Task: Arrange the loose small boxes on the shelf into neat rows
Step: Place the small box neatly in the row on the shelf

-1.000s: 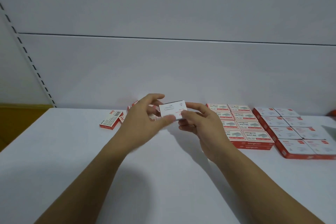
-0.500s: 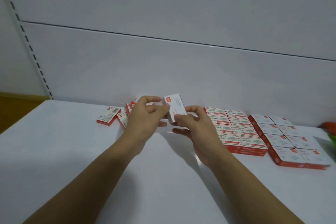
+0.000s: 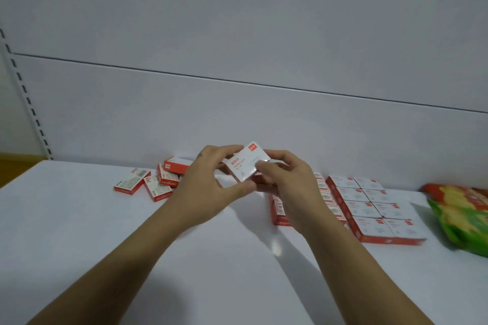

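- The small box [image 3: 247, 163] is off the shelf [image 3: 79, 232], at the centre of the frame, between my two hands. Its white printed face tilts toward me, and its long axis seems to run from lower left to upper right.
- My left hand [image 3: 208, 190] pinches it. The fingers [image 3: 224, 149] curl over the upper left edge and the thumb sits under the lower corner.
- My right hand [image 3: 287, 187] pinches the right-hand end, with the thumb pressed on the printed face. Both hands are clamped on this one box and hold nothing else.
- The neat rows [image 3: 369, 208] lie at the lower right of the box, and my right hand is the nearer one to them. It hides part of the closest block, so I cannot tell where the open slot is.
- The loose boxes [image 3: 148, 182] lie tumbled at the left of the frame, just beyond my left hand.
- I judge the box must be turned flat, with its long axis matched to the rows, before it goes down on that side.
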The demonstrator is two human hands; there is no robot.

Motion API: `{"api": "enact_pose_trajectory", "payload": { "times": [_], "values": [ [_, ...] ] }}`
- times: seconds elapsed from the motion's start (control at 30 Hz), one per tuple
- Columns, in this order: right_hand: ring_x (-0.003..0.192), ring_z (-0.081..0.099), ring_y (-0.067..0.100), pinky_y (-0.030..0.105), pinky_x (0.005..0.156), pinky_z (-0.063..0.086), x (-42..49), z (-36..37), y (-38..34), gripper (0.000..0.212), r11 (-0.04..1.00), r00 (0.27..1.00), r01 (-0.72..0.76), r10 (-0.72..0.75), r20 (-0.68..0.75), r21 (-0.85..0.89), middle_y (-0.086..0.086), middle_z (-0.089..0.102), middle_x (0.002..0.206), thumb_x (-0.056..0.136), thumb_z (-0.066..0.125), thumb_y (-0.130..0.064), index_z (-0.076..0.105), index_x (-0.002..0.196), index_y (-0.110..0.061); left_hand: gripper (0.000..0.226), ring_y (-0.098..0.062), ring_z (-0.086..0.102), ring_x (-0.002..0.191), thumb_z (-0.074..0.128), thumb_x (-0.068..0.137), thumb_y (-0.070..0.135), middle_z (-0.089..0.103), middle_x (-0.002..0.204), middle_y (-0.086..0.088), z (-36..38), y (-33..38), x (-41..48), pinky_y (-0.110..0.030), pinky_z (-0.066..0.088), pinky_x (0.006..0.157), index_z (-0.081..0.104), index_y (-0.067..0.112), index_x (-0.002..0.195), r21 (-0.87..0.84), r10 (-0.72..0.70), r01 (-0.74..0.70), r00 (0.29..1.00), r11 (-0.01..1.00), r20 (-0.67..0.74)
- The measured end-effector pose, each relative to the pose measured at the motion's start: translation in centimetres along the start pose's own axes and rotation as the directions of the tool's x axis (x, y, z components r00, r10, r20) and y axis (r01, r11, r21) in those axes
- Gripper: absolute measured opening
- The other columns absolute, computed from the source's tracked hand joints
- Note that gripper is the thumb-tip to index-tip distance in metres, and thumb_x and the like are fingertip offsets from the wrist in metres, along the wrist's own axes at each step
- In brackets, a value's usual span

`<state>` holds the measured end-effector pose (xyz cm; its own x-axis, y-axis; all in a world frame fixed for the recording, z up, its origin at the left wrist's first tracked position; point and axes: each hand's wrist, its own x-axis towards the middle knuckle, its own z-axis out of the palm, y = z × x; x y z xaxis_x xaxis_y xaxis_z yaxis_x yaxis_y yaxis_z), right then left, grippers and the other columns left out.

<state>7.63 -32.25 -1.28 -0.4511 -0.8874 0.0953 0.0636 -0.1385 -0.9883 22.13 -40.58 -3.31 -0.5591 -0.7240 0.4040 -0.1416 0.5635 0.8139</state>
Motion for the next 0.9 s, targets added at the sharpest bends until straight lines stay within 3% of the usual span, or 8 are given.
{"api": "enact_pose_trajectory", "payload": {
  "times": [0.13,0.23,0.3,0.37,0.57,0.67,0.83,0.9],
  "values": [
    [0.084,0.072,0.028,0.036,0.075,0.057,-1.6,-3.4,-0.5,0.019,0.999,0.999,-0.035,0.035,-0.006,0.021,0.013,0.074,0.092,0.085,0.067,-0.005,0.058,0.102,-0.001,0.052,0.003,0.053,0.096,0.077,0.075,0.032,0.055,0.105,0.015,2.4,1.9,0.1,-0.016,0.049,0.069,0.058,0.032,0.124,0.131,0.143,-0.138,0.989,0.982,-0.027],
    [0.086,0.071,0.016,0.033,0.079,0.057,-2.7,-6.6,-1.5,0.031,0.97,1.0,0.004,-0.01,-0.027,-0.242,0.0,0.074,0.095,0.078,0.077,-0.016,0.06,0.104,-0.015,0.046,0.007,0.054,0.09,0.077,0.076,0.031,0.059,0.104,0.022,4.0,3.7,0.1,-0.012,0.048,0.067,0.057,0.032,0.118,0.136,0.17,-0.168,0.985,0.976,-0.001],
    [0.098,0.064,0.004,0.024,0.083,0.053,-3.4,-9.2,-2.1,0.045,0.834,0.99,0.115,-0.138,-0.003,-0.54,-0.012,0.064,0.111,0.075,0.08,-0.024,0.058,0.113,-0.029,0.039,0.005,0.056,0.09,0.077,0.077,0.031,0.062,0.105,0.019,5.3,4.5,0.3,-0.014,0.049,0.068,0.059,0.032,0.111,0.133,0.173,-0.177,0.984,0.975,0.041],
    [0.11,0.05,-0.002,0.023,0.094,0.044,-4.1,-11.5,-3.0,0.05,0.576,0.95,0.267,-0.294,0.109,-0.772,-0.022,0.051,0.121,0.076,0.078,-0.03,0.055,0.12,-0.037,0.033,0.001,0.056,0.093,0.077,0.077,0.031,0.064,0.105,0.016,6.9,5.2,0.4,-0.016,0.05,0.07,0.058,0.033,0.103,0.133,0.167,-0.178,0.982,0.975,0.087],
    [0.105,0.046,0.002,0.021,0.091,0.035,-5.4,-16.4,-4.7,0.035,0.247,0.898,0.397,-0.302,0.319,-0.884,-0.019,0.054,0.114,0.079,0.073,-0.033,0.062,0.113,-0.033,0.025,-0.008,0.059,0.092,0.075,0.078,0.035,0.062,0.097,0.014,11.6,7.4,0.1,-0.03,0.051,0.08,0.056,0.033,0.094,0.108,0.181,-0.2,0.97,0.974,0.164],
    [0.102,0.049,0.007,0.023,0.086,0.038,-5.6,-18.4,-5.1,0.026,0.184,0.906,0.389,-0.254,0.339,-0.903,-0.014,0.057,0.11,0.08,0.072,-0.034,0.06,0.103,-0.031,0.024,-0.005,0.058,0.094,0.071,0.081,0.034,0.061,0.099,0.016,13.5,8.5,-0.1,-0.032,0.05,0.082,0.054,0.031,0.096,0.119,0.183,-0.207,0.965,0.971,0.187],
    [0.097,0.049,0.008,0.026,0.083,0.041,-6.0,-21.2,-5.0,0.025,0.184,0.906,0.408,-0.205,0.371,-0.894,-0.013,0.057,0.103,0.081,0.071,-0.035,0.057,0.102,-0.031,0.028,0.009,0.05,0.096,0.068,0.083,0.034,0.053,0.104,0.029,16.2,9.6,-1.0,-0.008,0.038,0.081,0.053,0.028,0.106,0.188,0.171,-0.214,0.96,0.959,0.22],
    [0.098,0.049,0.01,0.026,0.083,0.041,-5.9,-22.3,-4.5,0.024,0.212,0.91,0.401,-0.203,0.361,-0.891,-0.011,0.058,0.103,0.081,0.072,-0.03,0.058,0.101,-0.03,0.038,0.001,0.046,0.108,0.067,0.083,0.039,0.05,0.114,0.026,17.0,9.7,-1.3,-0.016,0.037,0.089,0.051,0.031,0.117,0.305,0.165,-0.233,0.958,0.924,0.234]
  ]
}}
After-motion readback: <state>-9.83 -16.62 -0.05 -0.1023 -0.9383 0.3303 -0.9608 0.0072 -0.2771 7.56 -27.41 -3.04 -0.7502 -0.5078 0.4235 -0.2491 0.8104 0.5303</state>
